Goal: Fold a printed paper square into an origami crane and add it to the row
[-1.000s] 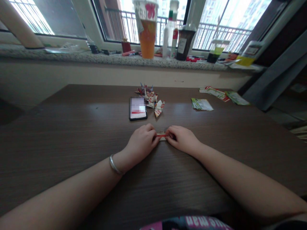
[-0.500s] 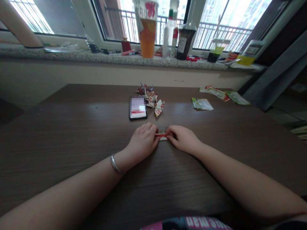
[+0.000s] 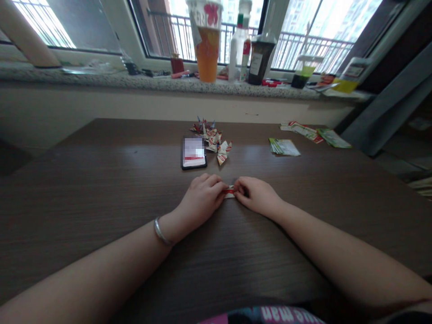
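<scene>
So you've got that little red-and-white paper strip (image 3: pixel 230 193) flat around the middle of the desk (image 3: pixel 101 207), well short of the far edge, with a hand at each end. Your left hand (image 3: pixel 202 193) has its fingers nearly closed over the left end, and your right hand (image 3: pixel 258 197) has thumb and fingertips pinched together on the right end, tips partly hidden. I'd guess working from both ends keeps it straight and the desktop backs it up. Phone (image 3: pixel 195 153) lies face up toward the far edge, probably for easy glancing, just beside the folded paper pieces (image 3: pixel 212 138). Paper slips (image 3: pixel 286 147) sit toward the far right corner, likely to stay out of your way.
</scene>
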A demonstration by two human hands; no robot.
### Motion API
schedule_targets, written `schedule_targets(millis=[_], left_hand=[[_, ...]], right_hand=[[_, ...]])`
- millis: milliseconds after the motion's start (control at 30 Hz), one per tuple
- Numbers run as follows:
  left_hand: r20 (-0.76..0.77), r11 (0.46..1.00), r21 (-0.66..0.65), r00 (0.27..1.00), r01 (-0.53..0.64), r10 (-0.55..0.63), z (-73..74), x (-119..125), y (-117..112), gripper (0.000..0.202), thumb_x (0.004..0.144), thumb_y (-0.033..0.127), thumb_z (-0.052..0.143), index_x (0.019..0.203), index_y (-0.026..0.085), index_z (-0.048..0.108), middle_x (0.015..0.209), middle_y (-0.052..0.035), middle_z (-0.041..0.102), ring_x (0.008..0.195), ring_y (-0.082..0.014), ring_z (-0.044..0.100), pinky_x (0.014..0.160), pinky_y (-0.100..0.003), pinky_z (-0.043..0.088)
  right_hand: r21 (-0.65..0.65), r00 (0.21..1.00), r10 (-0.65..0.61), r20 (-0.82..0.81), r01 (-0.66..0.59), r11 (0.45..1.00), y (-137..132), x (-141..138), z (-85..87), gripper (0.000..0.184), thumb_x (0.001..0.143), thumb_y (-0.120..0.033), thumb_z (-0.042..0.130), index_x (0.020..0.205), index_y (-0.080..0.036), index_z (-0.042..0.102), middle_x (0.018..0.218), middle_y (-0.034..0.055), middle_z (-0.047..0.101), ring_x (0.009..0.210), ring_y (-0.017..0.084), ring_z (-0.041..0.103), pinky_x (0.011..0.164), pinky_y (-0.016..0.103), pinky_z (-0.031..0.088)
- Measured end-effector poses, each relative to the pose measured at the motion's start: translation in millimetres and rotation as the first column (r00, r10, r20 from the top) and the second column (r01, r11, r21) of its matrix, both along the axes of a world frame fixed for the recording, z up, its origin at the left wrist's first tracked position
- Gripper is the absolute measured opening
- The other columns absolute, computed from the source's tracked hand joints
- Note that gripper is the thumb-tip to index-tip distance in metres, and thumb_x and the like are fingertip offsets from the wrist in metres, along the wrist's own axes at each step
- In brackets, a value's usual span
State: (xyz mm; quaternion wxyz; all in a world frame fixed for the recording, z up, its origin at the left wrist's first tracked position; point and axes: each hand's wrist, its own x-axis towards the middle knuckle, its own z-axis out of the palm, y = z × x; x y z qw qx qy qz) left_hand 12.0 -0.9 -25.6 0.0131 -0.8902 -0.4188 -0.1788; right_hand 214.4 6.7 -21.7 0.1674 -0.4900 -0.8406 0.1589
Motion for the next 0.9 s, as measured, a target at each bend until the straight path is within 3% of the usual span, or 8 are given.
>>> schedule_targets(millis=[167,400,700,900], left_hand=[[-0.028,0.998,-0.020,0.997,0.067,-0.068,0.5,0.1,0.1,0.022,0.095,0.024,0.047,0.100,0.016,0.067,0.096,-0.0076,0.061,0.087,-0.0195,0.053,0.082,-0.034,0.046],[0.021,0.993,-0.074,0.995,0.096,-0.095,0.4,-2.3,1.9,0.020,0.094,0.021,0.051,0.103,0.017,0.068,0.091,-0.0065,0.059,0.086,-0.0186,0.054,0.079,-0.033,0.047],[0.122,0.993,-0.069,0.989,0.091,-0.082,-4.1,-2.8,3.4,0.017,0.090,0.017,0.052,0.102,0.015,0.064,0.091,-0.0072,0.060,0.087,-0.0198,0.055,0.080,-0.034,0.047],[0.057,0.992,-0.064,0.993,0.105,-0.102,-1.8,-2.2,1.5,0.017,0.091,0.019,0.050,0.094,0.015,0.067,0.088,-0.0073,0.059,0.084,-0.0198,0.054,0.079,-0.034,0.047]], right_hand=[[0.054,0.999,0.037,-0.038,-0.034,0.998,0.4,3.3,-1.9,0.004,0.081,-0.021,0.058,0.085,-0.021,0.060,0.078,-0.0015,0.059,0.072,0.013,0.054,0.064,0.023,0.037],[0.222,0.970,0.231,0.074,-0.242,0.945,-2.0,6.4,2.5,0.015,0.087,-0.021,0.054,0.094,-0.022,0.067,0.092,0.0031,0.066,0.088,0.018,0.056,0.079,0.029,0.039],[0.294,0.963,0.210,0.167,-0.252,0.922,-3.8,7.2,-0.2,0.019,0.092,-0.031,0.055,0.100,-0.023,0.070,0.095,0.0042,0.068,0.087,0.018,0.059,0.076,0.029,0.041],[0.318,0.964,0.185,0.188,-0.238,0.918,-5.4,5.4,0.5,0.019,0.092,-0.031,0.055,0.095,-0.023,0.072,0.089,0.0047,0.067,0.083,0.018,0.058,0.072,0.029,0.041]])
